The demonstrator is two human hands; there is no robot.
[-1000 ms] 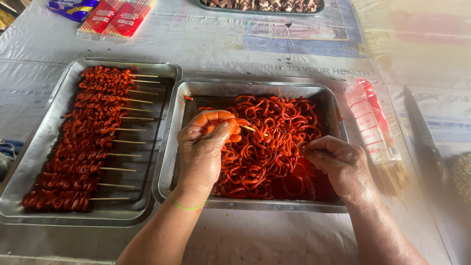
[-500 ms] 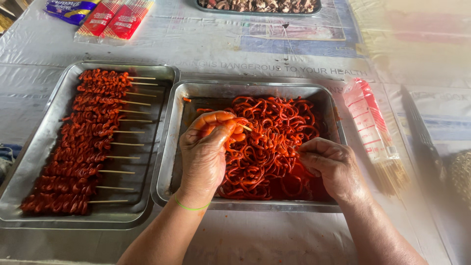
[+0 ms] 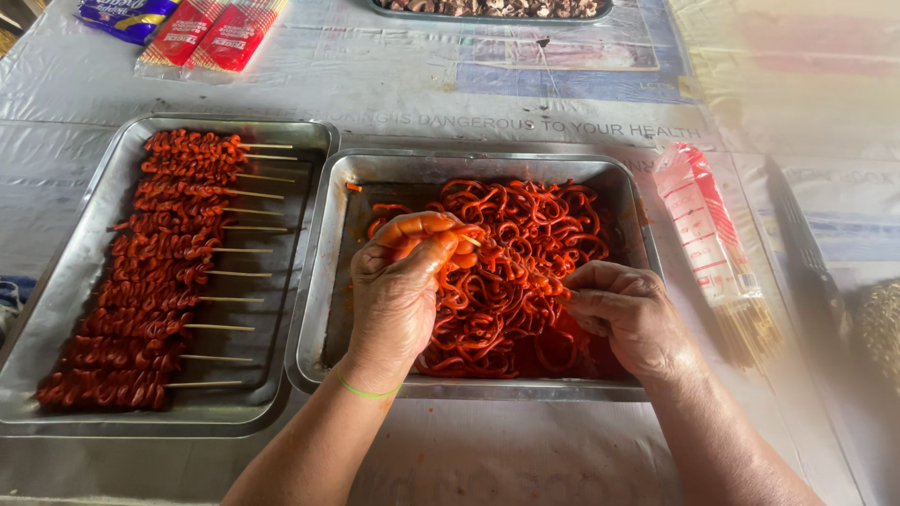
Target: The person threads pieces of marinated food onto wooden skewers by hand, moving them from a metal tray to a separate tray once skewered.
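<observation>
- I see two steel trays side by side on the counter point(image 3: 525, 103), which is covered in printed plastic sheeting
- My left hand point(image 3: 398, 286) hovers over the right tray point(image 3: 487, 161), its fingers point(image 3: 436, 234) pressed together and pinching one bamboo stick point(image 3: 472, 242) whose tip pokes out toward my other hand
- My right hand point(image 3: 628, 314) rests low in the same tray, fingers curled and pinching a strand from the heap of red marinated strips point(image 3: 525, 234); the pinch itself is partly hidden, so I cannot tell exactly how tight it is
- The strips fill most of that tray in one tangled mass, too many to count
- The left tray point(image 3: 56, 281) holds about eleven finished skewers point(image 3: 150, 281) in one column, meat to the left, bare stick ends pointing right
- One clear bag of spare sticks point(image 3: 712, 234) with red stripes lies just beside the right tray
- Two red packets point(image 3: 211, 33) and one blue packet point(image 3: 117, 14) lie at the far left edge
- One third tray point(image 3: 487, 9) of dark pieces sits at the far edge, cut off by the frame
</observation>
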